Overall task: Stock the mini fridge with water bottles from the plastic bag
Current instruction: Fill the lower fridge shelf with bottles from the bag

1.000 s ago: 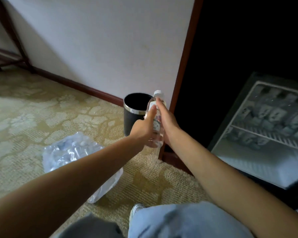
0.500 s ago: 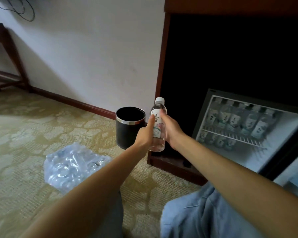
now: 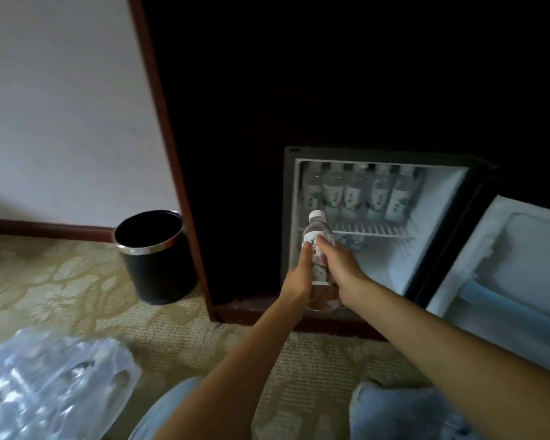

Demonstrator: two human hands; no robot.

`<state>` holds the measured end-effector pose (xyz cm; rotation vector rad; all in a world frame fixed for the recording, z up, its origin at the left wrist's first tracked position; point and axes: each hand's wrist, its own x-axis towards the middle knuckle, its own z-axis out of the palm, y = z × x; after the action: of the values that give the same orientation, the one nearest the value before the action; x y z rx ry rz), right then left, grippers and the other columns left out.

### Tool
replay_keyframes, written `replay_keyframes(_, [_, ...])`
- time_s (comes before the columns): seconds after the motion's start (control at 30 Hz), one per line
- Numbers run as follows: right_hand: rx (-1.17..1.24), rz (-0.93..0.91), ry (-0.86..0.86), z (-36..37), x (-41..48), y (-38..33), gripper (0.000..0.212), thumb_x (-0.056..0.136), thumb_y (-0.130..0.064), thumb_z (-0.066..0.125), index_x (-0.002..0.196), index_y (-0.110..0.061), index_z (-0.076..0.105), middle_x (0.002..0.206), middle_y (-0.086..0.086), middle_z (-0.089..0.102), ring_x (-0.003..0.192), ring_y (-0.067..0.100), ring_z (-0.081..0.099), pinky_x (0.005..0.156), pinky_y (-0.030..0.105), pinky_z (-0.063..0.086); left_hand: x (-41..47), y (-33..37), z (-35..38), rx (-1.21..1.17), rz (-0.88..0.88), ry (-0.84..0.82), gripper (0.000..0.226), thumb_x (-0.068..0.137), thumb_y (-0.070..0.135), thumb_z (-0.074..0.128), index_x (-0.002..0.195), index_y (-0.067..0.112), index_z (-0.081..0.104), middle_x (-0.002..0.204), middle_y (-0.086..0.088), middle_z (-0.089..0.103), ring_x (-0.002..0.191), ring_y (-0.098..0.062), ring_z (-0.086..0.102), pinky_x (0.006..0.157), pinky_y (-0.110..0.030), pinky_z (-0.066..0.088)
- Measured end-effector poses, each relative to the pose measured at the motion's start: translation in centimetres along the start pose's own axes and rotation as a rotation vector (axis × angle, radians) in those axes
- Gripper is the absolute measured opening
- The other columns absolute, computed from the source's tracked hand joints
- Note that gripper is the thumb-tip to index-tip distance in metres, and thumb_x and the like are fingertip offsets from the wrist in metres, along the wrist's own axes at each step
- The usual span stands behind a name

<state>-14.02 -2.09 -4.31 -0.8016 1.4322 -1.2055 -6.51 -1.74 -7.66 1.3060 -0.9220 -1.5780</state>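
The water bottle [image 3: 317,246] had moved from the wastebasket [image 3: 159,265] to the mini fridge [image 3: 438,214] mouth. My left hand [image 3: 299,277] and right hand [image 3: 342,268] clamped it upright between curled fingers [image 3: 325,244].

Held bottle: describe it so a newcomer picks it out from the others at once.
Find the open mini fridge in the dark cabinet, right of the black bin. A row of bottles stands on its upper shelf; the held bottle is in front of the fridge's left side. It alone is gripped by the left hand and right hand, white cap up.
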Motion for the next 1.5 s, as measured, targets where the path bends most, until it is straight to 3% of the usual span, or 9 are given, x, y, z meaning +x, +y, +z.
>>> replay_keyframes(0.13, [-0.031,-0.009,0.073,-6.7,1.7,-0.7,0.03,0.092,-0.028,0.06,0.115,-0.008,0.059,0.095,0.011,0.068,0.08,0.024,0.065,0.076,0.037,0.055,1.2,-1.3,6.1,-0.016,-0.046,-0.173,0.054,0.094,0.059,0.037,0.1,0.016,0.07,0.1,-0.012,0.073,0.088,-0.022,0.071,0.073,-0.031,0.058])
replay_keyframes(0.3, [-0.085,0.168,0.062,-13.0,2.4,0.2,0.043,0.091,-0.035,0.061,0.12,-0.003,0.057,0.091,0.013,0.066,0.073,0.023,0.064,0.058,0.029,0.049,1.4,-4.6,9.4,0.169,-0.156,-0.306,0.058,0.093,0.06,0.036,0.1,0.013,0.069,0.109,-0.018,0.069,0.1,-0.032,0.066,0.098,-0.044,0.049])
replay_keyframes(0.47, [-0.134,0.278,0.017,-14.1,3.0,0.9,0.05,0.085,-0.038,0.068,0.118,-0.002,0.058,0.112,0.02,0.066,0.103,0.035,0.064,0.096,0.045,0.05,1.3,-5.6,9.7,0.156,-0.232,-0.325,0.056,0.093,0.056,0.039,0.101,0.009,0.068,0.109,-0.02,0.069,0.096,-0.03,0.067,0.092,-0.043,0.052])
replay_keyframes(0.63, [-0.074,0.22,-0.12,-13.0,3.6,-1.5,0.035,0.085,-0.034,0.069,0.105,-0.006,0.063,0.088,0.008,0.068,0.067,0.019,0.064,0.057,0.023,0.05,1.5,-2.9,9.0,0.11,-0.235,-0.334,0.054,0.095,0.054,0.033,0.095,0.009,0.063,0.077,-0.008,0.074,0.07,-0.02,0.071,0.068,-0.032,0.054])
replay_keyframes(0.83, [-0.014,0.233,-0.251,-11.8,3.8,-2.4,0.027,0.087,-0.036,0.067,0.095,-0.011,0.058,0.082,0.005,0.065,0.071,0.02,0.062,0.081,0.035,0.053,0.3,1.7,7.6,0.293,-0.282,-0.423,0.056,0.093,0.04,0.048,0.134,0.002,0.046,0.131,-0.021,0.054,0.119,-0.035,0.054,0.102,-0.048,0.042])
replay_keyframes(0.93, [-0.13,0.288,-0.318,-11.1,4.0,-1.3,0.029,0.085,-0.037,0.068,0.097,-0.013,0.058,0.095,0.006,0.064,0.084,0.023,0.062,0.09,0.04,0.049,0.6,1.6,5.6,0.428,-0.372,-0.545,0.064,0.084,0.031,0.059,0.138,0.001,0.042,0.126,-0.017,0.053,0.114,-0.032,0.054,0.105,-0.045,0.041])
replay_keyframes(1.1, [-0.351,0.407,-0.454,-11.2,4.9,0.9,0.039,0.081,-0.024,0.073,0.114,-0.012,0.056,0.1,0.008,0.067,0.089,0.024,0.064,0.071,0.038,0.054,2.3,-1.6,2.5,0.542,-0.425,-0.689,0.024,0.094,0.014,0.051,0.118,0.009,0.05,0.112,-0.011,0.06,0.11,-0.03,0.056,0.107,-0.047,0.039])
replay_keyframes(1.3, [-0.42,0.484,-0.506,-12.4,7.1,4.3,0.047,0.077,-0.015,0.075,0.119,-0.011,0.056,0.122,0.013,0.061,0.112,0.028,0.059,0.09,0.039,0.053,4.7,-5.1,2.0,0.799,-0.342,-0.692,0.047,0.09,0.016,0.061,0.134,0.012,0.045,0.135,-0.012,0.054,0.124,-0.028,0.052,0.107,-0.045,0.041])
replay_keyframes(1.5, [-0.296,0.375,-0.412,-14.5,9.1,6.2,0.071,0.055,-0.017,0.084,0.12,-0.011,0.056,0.113,0.011,0.068,0.105,0.027,0.065,0.091,0.04,0.054,7.3,-6.1,4.1,0.866,-0.202,-0.732,0.05,0.088,0.009,0.063,0.133,0.01,0.043,0.134,-0.014,0.053,0.124,-0.032,0.052,0.102,-0.047,0.043])
